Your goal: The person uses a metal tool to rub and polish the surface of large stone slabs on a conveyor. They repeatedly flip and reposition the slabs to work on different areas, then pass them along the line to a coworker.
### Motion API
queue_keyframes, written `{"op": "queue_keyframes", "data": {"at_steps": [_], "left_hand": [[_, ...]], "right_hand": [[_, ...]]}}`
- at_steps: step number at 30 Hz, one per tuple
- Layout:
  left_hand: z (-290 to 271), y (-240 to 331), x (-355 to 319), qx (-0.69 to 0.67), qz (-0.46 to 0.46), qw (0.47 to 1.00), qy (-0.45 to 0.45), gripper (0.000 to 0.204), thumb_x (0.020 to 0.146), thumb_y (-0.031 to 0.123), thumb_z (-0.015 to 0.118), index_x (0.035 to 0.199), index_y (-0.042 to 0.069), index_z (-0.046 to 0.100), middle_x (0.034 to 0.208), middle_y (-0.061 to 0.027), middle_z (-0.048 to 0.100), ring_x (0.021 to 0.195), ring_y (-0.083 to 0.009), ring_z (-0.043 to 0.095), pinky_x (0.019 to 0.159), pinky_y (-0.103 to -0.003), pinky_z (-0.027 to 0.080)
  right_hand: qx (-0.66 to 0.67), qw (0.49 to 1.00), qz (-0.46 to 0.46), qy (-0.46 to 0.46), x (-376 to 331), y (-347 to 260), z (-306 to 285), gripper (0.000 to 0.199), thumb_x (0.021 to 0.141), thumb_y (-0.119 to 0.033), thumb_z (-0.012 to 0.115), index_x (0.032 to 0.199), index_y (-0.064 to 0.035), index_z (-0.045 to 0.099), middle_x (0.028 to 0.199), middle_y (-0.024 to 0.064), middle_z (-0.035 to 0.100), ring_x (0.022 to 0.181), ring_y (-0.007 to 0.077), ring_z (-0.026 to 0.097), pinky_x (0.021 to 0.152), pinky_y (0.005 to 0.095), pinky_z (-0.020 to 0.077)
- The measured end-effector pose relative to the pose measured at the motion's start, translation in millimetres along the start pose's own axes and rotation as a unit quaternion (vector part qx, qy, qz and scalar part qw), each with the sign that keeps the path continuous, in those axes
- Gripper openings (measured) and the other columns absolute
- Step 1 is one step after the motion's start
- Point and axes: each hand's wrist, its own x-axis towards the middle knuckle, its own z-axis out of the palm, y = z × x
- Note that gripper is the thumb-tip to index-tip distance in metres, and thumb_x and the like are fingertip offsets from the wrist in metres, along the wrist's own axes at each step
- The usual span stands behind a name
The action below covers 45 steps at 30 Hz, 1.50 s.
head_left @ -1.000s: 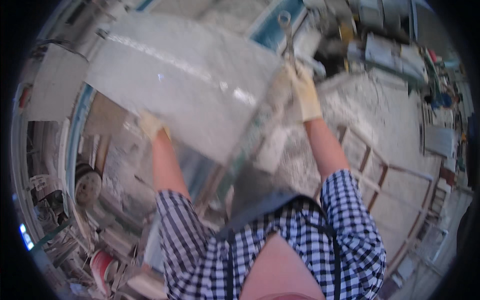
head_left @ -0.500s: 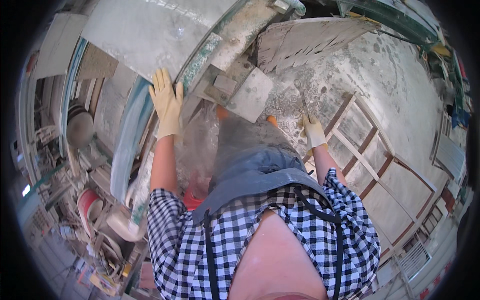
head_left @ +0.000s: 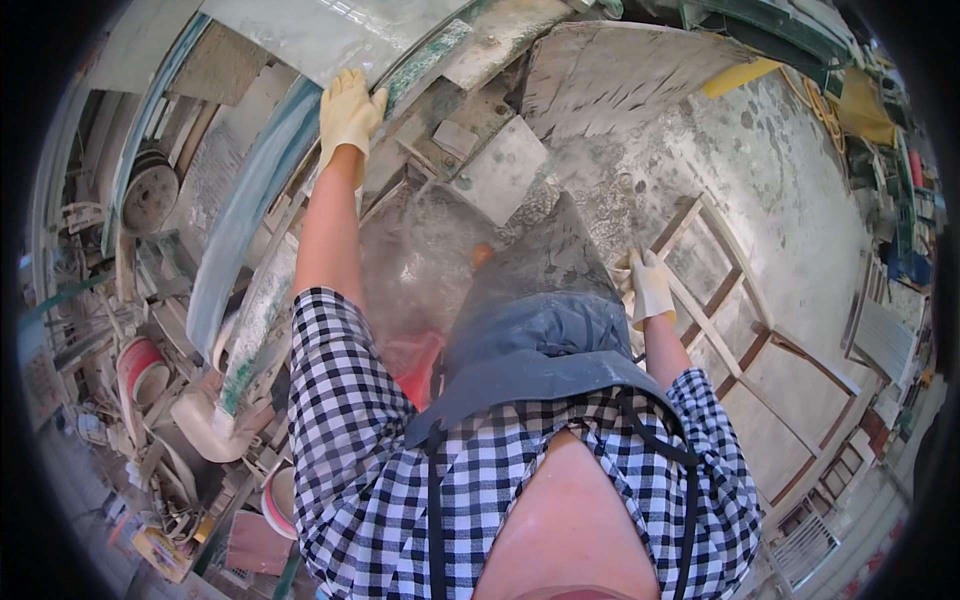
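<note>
Two gloved hands, left hand [head_left: 350,105] on one stone slab [head_left: 330,35], right hand [head_left: 648,285] lowered.

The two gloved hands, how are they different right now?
The left hand reaches far up with the arm stretched out, while the right hand hangs low beside the grey apron. The left hand lies on the edge of the big pale slab, while the right hand touches no slab and holds nothing I can make out. Both wear pale yellow gloves, and both arms come out of checked sleeves.
</note>
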Motion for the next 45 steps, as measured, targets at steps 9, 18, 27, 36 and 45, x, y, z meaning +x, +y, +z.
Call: {"op": "queue_keyframes", "data": {"at_steps": [9,18,27,36,45], "left_hand": [[-13,3,-8,-0.030,0.042,0.998,0.035,0.054,0.095,0.044,0.057,0.124,-0.003,0.059,0.127,-0.0220,0.060,0.123,-0.0357,0.055,0.102,-0.043,0.044],[-53,-22,14,-0.118,0.028,0.990,-0.072,0.040,0.097,0.039,0.057,0.114,0.005,0.069,0.110,-0.0199,0.071,0.106,-0.0362,0.066,0.092,-0.047,0.051],[10,-149,224,-0.144,-0.041,0.977,0.153,0.067,0.096,0.045,0.061,0.145,0.001,0.049,0.143,-0.0244,0.053,0.134,-0.0373,0.049,0.114,-0.044,0.039],[17,-191,490,-0.123,-0.148,0.980,0.056,0.076,0.099,0.053,0.051,0.149,-0.004,0.041,0.154,-0.0239,0.042,0.145,-0.0361,0.036,0.119,-0.049,0.027],[17,-158,553,0.036,-0.277,0.957,0.073,0.074,0.101,0.052,0.044,0.152,-0.001,0.037,0.158,-0.0227,0.036,0.149,-0.0370,0.029,0.119,-0.055,0.021]], "right_hand": [[0.143,0.976,-0.095,0.134,-23,-83,-61,0.031,0.102,-0.034,0.059,0.094,-0.0051,0.067,0.074,0.0034,0.066,0.048,0.0091,0.052,0.047,0.0253,0.0405],[0.135,0.975,-0.143,0.100,25,-226,-52,0.029,0.104,-0.031,0.056,0.097,-0.0052,0.065,0.069,0.0023,0.063,0.049,0.0073,0.049,0.046,0.0222,0.0384],[0.155,0.940,-0.287,-0.102,186,-479,74,0.025,0.103,-0.028,0.058,0.107,-0.0045,0.067,0.063,0.0013,0.058,0.047,0.0074,0.051,0.045,0.0233,0.0384],[0.145,0.954,-0.236,-0.114,375,-679,148,0.031,0.098,-0.033,0.065,0.102,-0.0025,0.062,0.066,0.0021,0.054,0.047,0.0106,0.046,0.049,0.0250,0.0413],[0.210,0.978,0.014,0.008,430,-690,106,0.027,0.099,-0.032,0.065,0.101,-0.0061,0.060,0.073,0.0026,0.057,0.045,0.0092,0.046,0.038,0.0248,0.0365]]}}
